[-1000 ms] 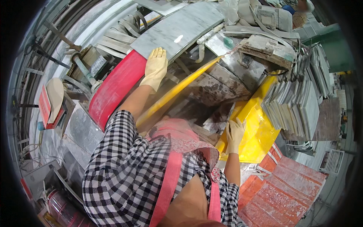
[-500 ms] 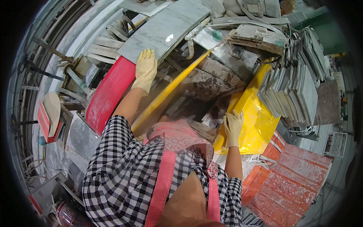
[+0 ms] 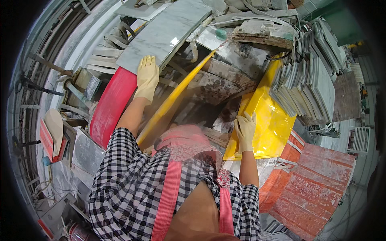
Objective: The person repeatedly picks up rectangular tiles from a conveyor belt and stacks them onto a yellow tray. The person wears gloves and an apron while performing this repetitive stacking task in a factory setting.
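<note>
My gloved left hand (image 3: 147, 79) lies with its fingers stretched out on the near edge of a grey-veined marble slab (image 3: 165, 30). Beside its wrist runs a long red panel (image 3: 112, 106). On the right, my gloved right hand (image 3: 245, 130) rests against the left edge of a glossy yellow sheet (image 3: 269, 128), fingers apart and slightly bent. A narrow yellow strip (image 3: 175, 98) slants between my two arms. Both hands wear pale cream gloves.
Thin stone tiles (image 3: 321, 88) stand stacked at the right. Dusty machine parts (image 3: 263, 34) and a hose sit at the back. A dirty orange-red sheet (image 3: 311, 180) lies at the lower right. Curved pale strips (image 3: 105, 58) and a box (image 3: 52, 140) are at the left.
The whole view has shifted slightly. My left hand stays on the slab's edge and my right hand stays at the yellow sheet, its fingers a little differently bent.
</note>
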Demonstrator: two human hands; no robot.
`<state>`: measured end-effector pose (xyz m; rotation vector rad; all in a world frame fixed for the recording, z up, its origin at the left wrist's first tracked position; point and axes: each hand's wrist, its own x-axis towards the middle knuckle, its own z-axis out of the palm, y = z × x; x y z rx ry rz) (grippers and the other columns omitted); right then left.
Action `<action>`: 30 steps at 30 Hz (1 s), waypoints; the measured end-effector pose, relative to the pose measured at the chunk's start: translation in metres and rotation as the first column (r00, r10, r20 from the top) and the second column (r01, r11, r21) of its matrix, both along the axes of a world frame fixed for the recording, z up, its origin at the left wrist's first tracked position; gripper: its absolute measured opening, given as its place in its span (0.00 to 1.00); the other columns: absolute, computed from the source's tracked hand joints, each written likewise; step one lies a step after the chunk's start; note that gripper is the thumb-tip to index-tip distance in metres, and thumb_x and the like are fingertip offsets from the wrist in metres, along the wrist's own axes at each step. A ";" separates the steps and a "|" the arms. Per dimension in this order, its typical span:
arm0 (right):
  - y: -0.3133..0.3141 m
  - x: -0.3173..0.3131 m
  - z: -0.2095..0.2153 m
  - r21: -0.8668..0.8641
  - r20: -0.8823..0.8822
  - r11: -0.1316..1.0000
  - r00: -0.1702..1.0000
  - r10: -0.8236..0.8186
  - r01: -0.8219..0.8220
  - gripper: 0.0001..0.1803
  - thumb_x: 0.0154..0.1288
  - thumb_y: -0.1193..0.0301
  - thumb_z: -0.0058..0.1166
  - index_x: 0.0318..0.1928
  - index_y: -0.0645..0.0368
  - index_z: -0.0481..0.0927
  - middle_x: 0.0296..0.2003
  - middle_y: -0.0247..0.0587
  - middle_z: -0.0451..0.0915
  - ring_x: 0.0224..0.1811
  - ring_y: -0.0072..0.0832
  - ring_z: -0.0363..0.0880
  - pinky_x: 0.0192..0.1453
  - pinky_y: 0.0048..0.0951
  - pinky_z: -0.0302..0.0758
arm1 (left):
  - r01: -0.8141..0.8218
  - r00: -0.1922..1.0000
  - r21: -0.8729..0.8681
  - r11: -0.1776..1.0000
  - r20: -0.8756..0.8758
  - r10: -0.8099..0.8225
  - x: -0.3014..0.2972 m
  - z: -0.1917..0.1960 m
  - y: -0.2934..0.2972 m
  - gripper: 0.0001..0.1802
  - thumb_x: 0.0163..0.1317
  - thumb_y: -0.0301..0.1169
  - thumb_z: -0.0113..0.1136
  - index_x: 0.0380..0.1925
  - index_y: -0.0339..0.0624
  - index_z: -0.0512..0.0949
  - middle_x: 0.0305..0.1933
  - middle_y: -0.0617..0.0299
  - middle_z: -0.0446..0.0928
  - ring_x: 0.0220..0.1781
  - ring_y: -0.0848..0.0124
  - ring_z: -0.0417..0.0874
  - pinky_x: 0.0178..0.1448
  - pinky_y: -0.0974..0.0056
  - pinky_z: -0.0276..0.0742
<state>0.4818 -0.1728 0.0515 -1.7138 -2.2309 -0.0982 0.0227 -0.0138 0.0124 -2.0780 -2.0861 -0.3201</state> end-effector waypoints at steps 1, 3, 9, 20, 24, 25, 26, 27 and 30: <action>0.000 0.000 0.000 -0.016 0.008 1.000 1.000 -0.007 0.007 0.09 0.68 0.66 0.58 0.37 0.54 0.88 0.39 0.37 0.89 0.56 0.35 0.81 0.83 0.52 0.56 | 0.000 1.000 -0.002 1.000 -0.013 0.000 0.000 0.000 0.000 0.28 0.76 0.38 0.49 0.70 0.34 0.73 0.74 0.43 0.72 0.78 0.54 0.70 0.84 0.53 0.57; 0.000 0.000 -0.001 -0.037 0.022 0.999 1.000 -0.014 0.015 0.09 0.68 0.66 0.58 0.37 0.54 0.88 0.39 0.37 0.89 0.56 0.35 0.81 0.83 0.52 0.57 | 0.004 1.000 0.022 1.000 -0.005 -0.004 0.000 -0.001 0.000 0.27 0.76 0.38 0.49 0.69 0.34 0.74 0.74 0.44 0.73 0.77 0.54 0.71 0.84 0.52 0.58; 0.001 0.001 -0.004 -0.027 0.017 1.000 1.000 -0.010 0.011 0.09 0.68 0.66 0.57 0.37 0.54 0.88 0.39 0.38 0.89 0.57 0.37 0.80 0.83 0.53 0.57 | 0.019 1.000 0.033 0.999 -0.017 -0.019 -0.003 -0.004 0.002 0.26 0.76 0.37 0.49 0.67 0.33 0.75 0.73 0.43 0.74 0.77 0.53 0.71 0.84 0.52 0.58; 0.001 0.000 0.001 -0.093 0.007 0.995 0.999 -0.038 0.039 0.06 0.66 0.67 0.63 0.37 0.54 0.88 0.39 0.38 0.89 0.58 0.39 0.82 0.82 0.55 0.58 | 0.035 0.998 0.036 0.999 -0.045 -0.034 -0.004 -0.004 0.004 0.26 0.76 0.36 0.48 0.67 0.32 0.75 0.73 0.41 0.74 0.76 0.52 0.73 0.83 0.51 0.60; 0.001 0.000 0.001 -0.075 -0.007 0.996 0.999 -0.037 0.036 0.06 0.65 0.67 0.63 0.38 0.54 0.88 0.39 0.38 0.89 0.58 0.40 0.83 0.82 0.56 0.58 | 0.039 0.998 0.052 0.998 -0.044 -0.037 -0.004 -0.005 0.003 0.26 0.76 0.36 0.48 0.67 0.32 0.75 0.72 0.42 0.75 0.76 0.53 0.72 0.83 0.51 0.60; 0.001 0.000 0.001 -0.083 -0.006 0.996 0.999 -0.037 0.036 0.06 0.65 0.67 0.63 0.38 0.54 0.88 0.39 0.38 0.89 0.58 0.40 0.82 0.82 0.56 0.58 | 0.040 0.998 0.053 0.998 -0.045 -0.037 -0.004 -0.005 0.003 0.26 0.76 0.36 0.48 0.67 0.32 0.75 0.72 0.42 0.75 0.76 0.53 0.72 0.83 0.51 0.60; 0.001 0.000 0.001 -0.090 -0.006 0.995 0.999 -0.037 0.037 0.06 0.66 0.67 0.62 0.38 0.54 0.88 0.39 0.38 0.89 0.58 0.40 0.82 0.82 0.56 0.58 | 0.038 0.998 0.052 0.998 -0.046 -0.036 -0.004 -0.005 0.002 0.26 0.75 0.35 0.48 0.67 0.32 0.75 0.72 0.42 0.75 0.76 0.52 0.73 0.83 0.51 0.60; 0.001 0.000 0.001 -0.097 -0.004 0.995 0.999 -0.038 0.037 0.06 0.66 0.67 0.62 0.38 0.54 0.88 0.39 0.38 0.90 0.58 0.39 0.82 0.82 0.56 0.58 | 0.042 0.998 0.061 0.997 -0.041 -0.040 -0.004 -0.005 0.002 0.26 0.75 0.35 0.48 0.66 0.32 0.75 0.72 0.41 0.75 0.76 0.52 0.73 0.83 0.51 0.60; 0.001 0.001 0.000 -0.084 -0.009 0.996 1.000 -0.026 0.026 0.06 0.66 0.67 0.62 0.37 0.53 0.88 0.40 0.37 0.90 0.58 0.39 0.82 0.82 0.56 0.58 | 0.049 0.998 0.073 0.996 -0.043 -0.046 -0.004 -0.004 0.002 0.26 0.75 0.35 0.49 0.67 0.31 0.75 0.71 0.41 0.75 0.76 0.51 0.73 0.83 0.51 0.60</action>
